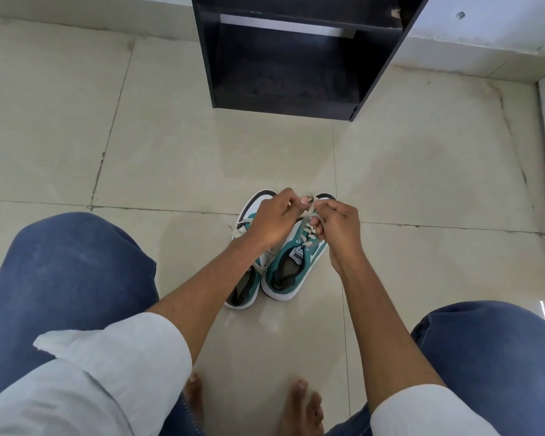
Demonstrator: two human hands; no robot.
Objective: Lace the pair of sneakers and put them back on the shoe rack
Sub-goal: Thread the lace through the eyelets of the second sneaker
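Both sneakers are standing side by side on the floor (422,184), near the person. The left hand (272,220) and right hand (339,228) are each pinching the lace (307,212) above the right sneaker (291,265), which looks partly laced. The left sneaker (246,287) appears unfinished, and the shoe rack (283,67) is waiting empty on the far side.

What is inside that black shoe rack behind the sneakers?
The black shoe rack shows an empty, dusty bottom compartment and a pale bar across it higher up. Its upper shelves are cut off by the frame. Both sneakers sit on the floor before it.
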